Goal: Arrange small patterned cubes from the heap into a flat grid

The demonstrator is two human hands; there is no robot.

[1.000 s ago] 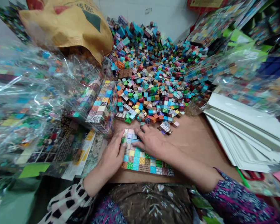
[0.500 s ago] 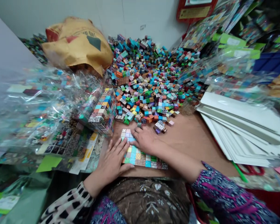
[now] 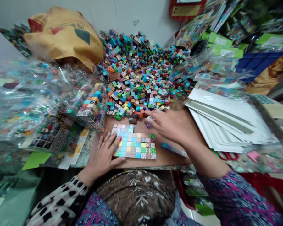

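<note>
A flat grid of small printed cubes (image 3: 134,146) lies on the brown board, its last row at the back only partly filled. My left hand (image 3: 105,150) rests against the grid's left side, fingers spread and the thumb along the near edge. Out beyond the grid, my right hand (image 3: 167,124) reaches to the front of a heap of loose cubes (image 3: 141,84), its index finger stretched forward. A few purple and pale cubes (image 3: 148,123) show at its fingertips; whether it touches them I cannot tell. Beneath the right wrist lies a blue-and-purple row of cubes (image 3: 174,149).
Wrapped cube blocks (image 3: 91,106) and clear plastic bags (image 3: 37,100) crowd the left. A yellow sack (image 3: 66,37) stands behind them. To the right are stacked white cards (image 3: 217,122), red-handled scissors (image 3: 227,156) and a blue bin (image 3: 259,64).
My right hand has left the grid and moved right and away, to the heap's front edge. The blue-and-purple row now shows. My left hand stays by the grid; the whole view has shifted.
</note>
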